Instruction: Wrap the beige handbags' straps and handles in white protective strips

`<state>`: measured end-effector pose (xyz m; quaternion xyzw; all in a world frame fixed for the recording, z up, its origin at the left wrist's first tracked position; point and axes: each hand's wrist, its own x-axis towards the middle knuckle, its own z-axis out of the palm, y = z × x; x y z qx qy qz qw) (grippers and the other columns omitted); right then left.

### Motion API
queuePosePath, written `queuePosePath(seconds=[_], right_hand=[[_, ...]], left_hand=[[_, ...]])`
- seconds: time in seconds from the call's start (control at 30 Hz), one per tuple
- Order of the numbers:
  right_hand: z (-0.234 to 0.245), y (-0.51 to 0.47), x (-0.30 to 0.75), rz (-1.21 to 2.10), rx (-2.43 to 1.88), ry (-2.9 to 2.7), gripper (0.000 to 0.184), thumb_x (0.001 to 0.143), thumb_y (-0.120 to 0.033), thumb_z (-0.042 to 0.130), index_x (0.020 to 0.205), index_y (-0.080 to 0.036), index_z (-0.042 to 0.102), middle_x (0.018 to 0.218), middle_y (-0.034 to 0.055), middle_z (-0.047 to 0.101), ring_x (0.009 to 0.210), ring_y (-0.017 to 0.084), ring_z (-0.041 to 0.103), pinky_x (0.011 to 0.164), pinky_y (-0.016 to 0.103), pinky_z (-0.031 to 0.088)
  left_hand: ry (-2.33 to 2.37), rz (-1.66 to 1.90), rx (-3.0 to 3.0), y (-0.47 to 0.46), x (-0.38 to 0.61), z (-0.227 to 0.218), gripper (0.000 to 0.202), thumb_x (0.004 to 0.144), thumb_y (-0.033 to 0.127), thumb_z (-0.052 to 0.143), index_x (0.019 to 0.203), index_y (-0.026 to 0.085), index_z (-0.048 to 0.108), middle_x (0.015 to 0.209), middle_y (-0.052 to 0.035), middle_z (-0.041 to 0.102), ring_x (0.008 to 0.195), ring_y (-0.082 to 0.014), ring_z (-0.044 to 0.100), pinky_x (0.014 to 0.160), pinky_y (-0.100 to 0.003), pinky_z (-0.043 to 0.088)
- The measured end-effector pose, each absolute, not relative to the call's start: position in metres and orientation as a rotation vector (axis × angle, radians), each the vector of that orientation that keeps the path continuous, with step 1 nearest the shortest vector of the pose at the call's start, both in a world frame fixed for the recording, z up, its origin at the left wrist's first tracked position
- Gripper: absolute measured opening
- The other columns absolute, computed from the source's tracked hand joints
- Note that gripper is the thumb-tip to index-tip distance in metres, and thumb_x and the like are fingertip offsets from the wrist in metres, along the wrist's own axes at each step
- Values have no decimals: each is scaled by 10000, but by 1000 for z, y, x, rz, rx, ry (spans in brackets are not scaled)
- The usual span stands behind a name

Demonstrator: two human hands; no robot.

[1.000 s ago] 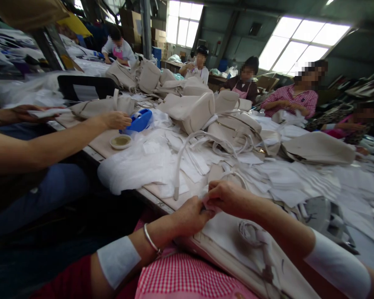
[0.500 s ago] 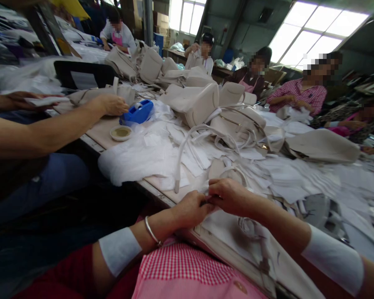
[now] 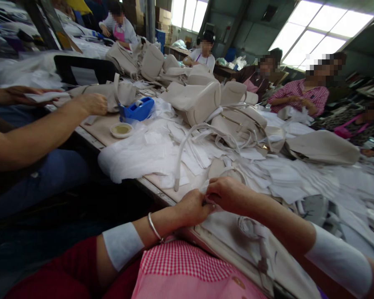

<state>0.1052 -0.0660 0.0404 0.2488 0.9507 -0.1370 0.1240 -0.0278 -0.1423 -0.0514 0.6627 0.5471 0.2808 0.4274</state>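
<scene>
A cream handbag lies between my body and the table, partly covered by white wrapping. Over its near end my left hand is closed, fingertips pinching a bit of the white wrapping. My right hand meets it there, thumb and fingers pressed together on the same material. The fingers hide most of what lies between them. A bundled, wrapped strap rests on the bag below my right wrist. Behind my hands, a pale handle loop shows.
A long cream strap curves across white sheets. Further off are piled handbags, a blue tape dispenser and a small dish. At left a co-worker's arm reaches over the table edge. Others work across the table.
My hands stay together at nearly the same spot, with slight finger movement. The co-worker's hand at left has drawn back from the blue tape dispenser.
</scene>
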Motion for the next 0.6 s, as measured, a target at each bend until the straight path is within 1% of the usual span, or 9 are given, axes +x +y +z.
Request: queuePosePath(seconds=[0.1, 0.17, 0.23, 0.33, 0.43, 0.6], right_hand=[[33, -66, 110, -358, 682, 2819, 165, 878, -184, 595, 760, -173, 710, 792, 40, 663, 673, 121, 557, 625, 242, 368], [27, -66, 114, -271, 626, 2900, 182, 896, -194, 586, 747, -164, 686, 786, 45, 642, 694, 134, 543, 641, 259, 370], [19, -67, 120, -144, 551, 3012, 183, 907, -188, 576, 746, -159, 656, 781, 46, 616, 709, 150, 519, 662, 282, 367], [9, -70, 129, 35, 419, 3157, 127, 907, -157, 576, 796, -162, 638, 810, 45, 601, 738, 172, 488, 709, 312, 366], [2, -73, 137, 126, 312, 3222, 83, 911, -146, 577, 860, -160, 641, 839, 50, 606, 770, 190, 468, 741, 331, 365], [1, -74, 140, 165, 168, 3186, 93, 919, -184, 581, 868, -149, 651, 822, 57, 603, 753, 203, 436, 703, 352, 348]], left_hand=[[1363, 702, 1628, -142, -28, -53, 328, 844, 423, 580, 800, 140, 740, 730, -43, 716, 667, -181, 606, 602, -257, 427], [1352, 725, 1634, -141, -28, -53, 353, 852, 447, 570, 833, 138, 741, 738, -39, 712, 662, -173, 596, 591, -254, 413], [1352, 718, 1662, -139, -29, -52, 380, 865, 457, 551, 810, 130, 737, 709, -36, 692, 641, -161, 572, 567, -248, 387], [1373, 673, 1734, -136, -29, -50, 374, 879, 407, 535, 730, 119, 721, 645, -29, 648, 601, -140, 519, 539, -243, 344], [1355, 657, 1774, -134, -29, -47, 334, 883, 331, 520, 707, 119, 708, 623, -16, 618, 591, -124, 486, 538, -234, 327], [1357, 632, 1747, -135, -28, -47, 312, 868, 319, 545, 687, 112, 693, 611, -4, 579, 589, -116, 436, 520, -228, 301]])
